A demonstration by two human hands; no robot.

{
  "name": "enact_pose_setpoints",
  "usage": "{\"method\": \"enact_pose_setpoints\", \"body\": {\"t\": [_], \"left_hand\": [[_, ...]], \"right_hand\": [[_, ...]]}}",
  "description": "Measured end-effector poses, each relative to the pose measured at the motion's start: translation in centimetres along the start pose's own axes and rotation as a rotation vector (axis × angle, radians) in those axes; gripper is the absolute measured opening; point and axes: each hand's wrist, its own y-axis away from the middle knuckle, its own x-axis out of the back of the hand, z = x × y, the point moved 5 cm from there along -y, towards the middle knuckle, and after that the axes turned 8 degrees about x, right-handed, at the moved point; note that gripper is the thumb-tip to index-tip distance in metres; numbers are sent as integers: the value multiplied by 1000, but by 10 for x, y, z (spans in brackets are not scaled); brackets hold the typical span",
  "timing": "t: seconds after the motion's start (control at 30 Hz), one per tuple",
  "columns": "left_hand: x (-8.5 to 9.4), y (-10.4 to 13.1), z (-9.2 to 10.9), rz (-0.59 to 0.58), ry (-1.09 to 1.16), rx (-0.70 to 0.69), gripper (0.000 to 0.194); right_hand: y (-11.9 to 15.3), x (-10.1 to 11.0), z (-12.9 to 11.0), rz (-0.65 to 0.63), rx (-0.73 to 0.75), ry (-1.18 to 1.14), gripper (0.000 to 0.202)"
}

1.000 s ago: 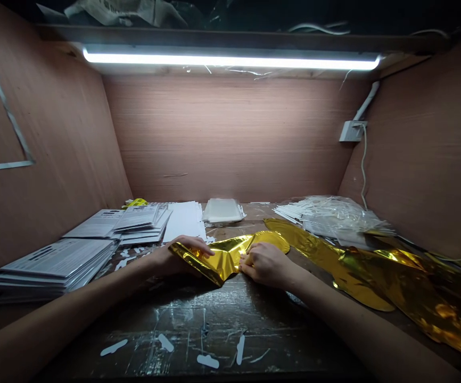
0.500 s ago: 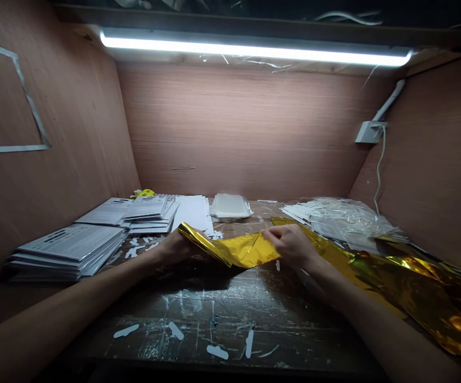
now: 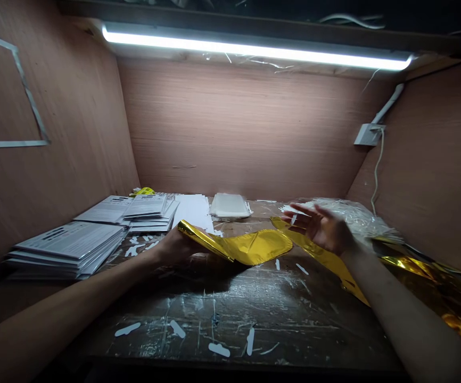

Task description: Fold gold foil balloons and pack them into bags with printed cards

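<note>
Hands apart. Left hand (image 3: pixel 177 247) is closed on the near-left end of a gold foil piece (image 3: pixel 260 247), its fingers largely hidden behind the folded edge; the piece runs rightward to a rounded end, over the middle of the worktop (image 3: pixel 278 314). Whether that rounded end touches the surface, cannot tell. Right hand (image 3: pixel 326 229) is open, fingers spread and pointing left, slightly blurred, clear of the held piece's rounded end. Behind and below it, more gold foil (image 3: pixel 354 287) stretches to the right edge of view. A clear plastic bag (image 3: pixel 362 215) lies just behind the right hand. Left side: stacked printed packs (image 3: pixel 68 247), white sheets (image 3: pixel 194 210) beside them, then a translucent stack (image 3: pixel 229 206) near the back panel (image 3: pixel 234 127). Small white tabs (image 3: pixel 219 349) lie scattered along the front. Lit tube (image 3: pixel 254 49) overhead; white socket box (image 3: pixel 367 134) on the right.
</note>
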Motion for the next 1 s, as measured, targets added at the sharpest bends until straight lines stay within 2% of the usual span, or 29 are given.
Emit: {"method": "enact_pose_setpoints", "body": {"t": [0.07, 0.2, 0.27, 0.33, 0.4, 0.53, 0.6, 0.7, 0.73, 0.77, 0.83, 0.9, 1.0], "left_hand": [[-2, 0, 2, -25, 10, 5, 21], [-2, 0, 4, -18, 11, 36, 20], [-3, 0, 3, -11, 29, 55, 19], [-2, 1, 2, 9, 53, 75, 20], [1, 1, -1, 93, 86, 119, 23], [12, 3, -10, 346, 286, 268, 32], [14, 3, -12, 425, 424, 328, 38], [13, 3, -10, 507, 597, 377, 46], [12, 4, -9, 530, 637, 383, 49], [11, 5, -8, 549, 665, 385, 51], [9, 6, -7, 568, 669, 387, 51], [8, 8, -4, 532, 577, 366, 46], [4, 6, 7, 335, 337, 217, 31]], "right_hand": [[0, -1, 9, 44, -30, 84, 30], [3, 7, 27, 233, -168, 261, 42], [4, 10, 22, 308, -135, 323, 39], [3, 5, 15, 268, -110, 302, 31], [4, -10, 10, 110, -218, 174, 30], [15, -46, -8, -228, -469, -241, 52], [26, -61, -28, -455, -514, -497, 62], [52, -80, -73, -942, -501, -889, 79], [59, -84, -88, -1055, -498, -1008, 84], [63, -88, -101, -1109, -509, -1118, 87], [63, -96, -117, -1036, -550, -1305, 91], [54, -103, -121, -811, -598, -1436, 89], [40, -106, -108, -446, -663, -1511, 75]]}}
